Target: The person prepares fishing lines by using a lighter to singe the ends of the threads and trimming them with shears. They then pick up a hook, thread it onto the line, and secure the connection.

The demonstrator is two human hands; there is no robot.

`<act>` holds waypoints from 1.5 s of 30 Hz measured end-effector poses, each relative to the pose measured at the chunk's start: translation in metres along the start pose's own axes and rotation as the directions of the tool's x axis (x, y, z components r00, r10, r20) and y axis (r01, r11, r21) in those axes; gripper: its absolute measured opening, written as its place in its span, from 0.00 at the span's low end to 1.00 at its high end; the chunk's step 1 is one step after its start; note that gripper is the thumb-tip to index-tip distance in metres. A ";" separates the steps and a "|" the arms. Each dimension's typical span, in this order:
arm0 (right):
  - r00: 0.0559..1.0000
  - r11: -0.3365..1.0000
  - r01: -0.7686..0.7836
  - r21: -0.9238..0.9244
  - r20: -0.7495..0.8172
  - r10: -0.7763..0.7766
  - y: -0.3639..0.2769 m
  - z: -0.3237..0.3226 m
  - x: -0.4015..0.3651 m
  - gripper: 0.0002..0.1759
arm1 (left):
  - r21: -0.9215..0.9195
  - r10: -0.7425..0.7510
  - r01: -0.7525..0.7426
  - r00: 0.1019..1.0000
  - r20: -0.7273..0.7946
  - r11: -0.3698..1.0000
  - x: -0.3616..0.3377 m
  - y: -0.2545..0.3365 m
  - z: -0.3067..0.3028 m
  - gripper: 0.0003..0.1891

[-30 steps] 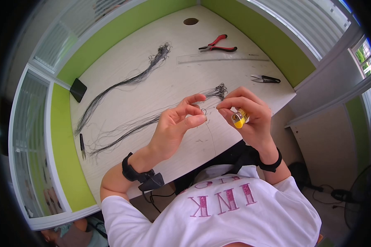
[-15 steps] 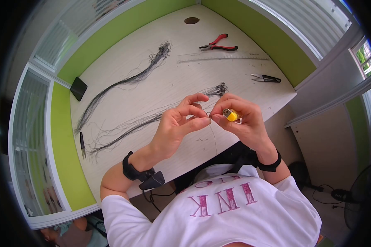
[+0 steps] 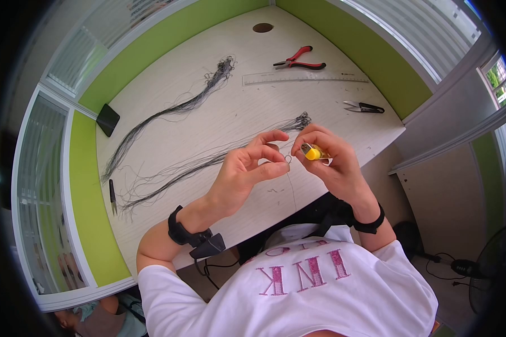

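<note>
A small dark loop (image 3: 288,159) with a thin thread hanging below it is pinched between the thumb and finger of my left hand (image 3: 243,171). Close on its right, my right hand (image 3: 336,162) is wrapped round a yellow lighter (image 3: 314,153), metal end toward the left hand. My right fingertips sit just apart from the loop. Behind both hands lies a bundle of dark threads (image 3: 208,162) with small loops at its right end. A second dark bundle (image 3: 168,112) lies farther back on the left.
On the pale table (image 3: 253,213) are red-handled pliers (image 3: 301,60), a clear ruler (image 3: 303,78), black-handled snips (image 3: 364,107), a black pointed tool (image 3: 113,196) at left and a dark flat object (image 3: 107,120). Green partitions border the table. Part of another person (image 3: 104,320) shows at lower left.
My right fingertips have drawn back slightly from the loop, and the lighter has shifted a little to the left and up. The loop now shows more fully beside my left fingertips.
</note>
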State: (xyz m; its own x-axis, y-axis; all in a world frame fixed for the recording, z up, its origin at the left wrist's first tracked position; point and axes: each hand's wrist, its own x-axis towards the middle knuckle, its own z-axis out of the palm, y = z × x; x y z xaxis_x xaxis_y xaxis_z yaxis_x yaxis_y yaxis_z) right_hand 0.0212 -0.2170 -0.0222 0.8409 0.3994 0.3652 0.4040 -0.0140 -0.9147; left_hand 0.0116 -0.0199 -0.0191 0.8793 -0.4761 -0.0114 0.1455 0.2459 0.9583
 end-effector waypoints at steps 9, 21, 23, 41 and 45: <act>1.000 1.000 -0.016 0.012 0.027 0.016 -0.009 -0.001 0.000 0.07 | -0.021 0.005 -0.005 1.000 -0.011 1.000 0.001 -0.001 0.000 0.07; 0.993 0.984 0.112 -0.138 -0.009 -0.114 -0.005 0.008 -0.001 0.08 | -0.014 0.030 -0.030 1.000 -0.006 0.999 0.001 -0.003 -0.001 0.07; 0.987 0.972 0.151 -0.181 -0.028 -0.158 -0.005 0.011 -0.002 0.09 | 0.000 0.033 -0.033 0.999 -0.005 0.999 0.000 -0.002 0.000 0.07; 0.929 0.903 0.334 -0.269 -0.069 -0.364 -0.003 -0.002 0.004 0.16 | -0.173 -0.121 0.136 0.988 0.092 0.976 0.000 0.002 0.001 0.08; 0.897 0.845 0.394 -0.362 -0.050 -0.440 -0.003 -0.002 0.006 0.14 | -0.183 -0.166 0.187 0.978 0.127 0.965 0.000 0.001 0.001 0.09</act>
State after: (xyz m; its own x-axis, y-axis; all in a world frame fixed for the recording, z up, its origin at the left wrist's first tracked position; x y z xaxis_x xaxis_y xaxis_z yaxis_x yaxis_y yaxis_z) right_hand 0.0257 -0.2167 -0.0165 0.5944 0.3188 0.7383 0.8030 -0.1859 -0.5662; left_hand 0.0119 -0.0202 -0.0175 0.7784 -0.6133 -0.1337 0.3879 0.3025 0.8706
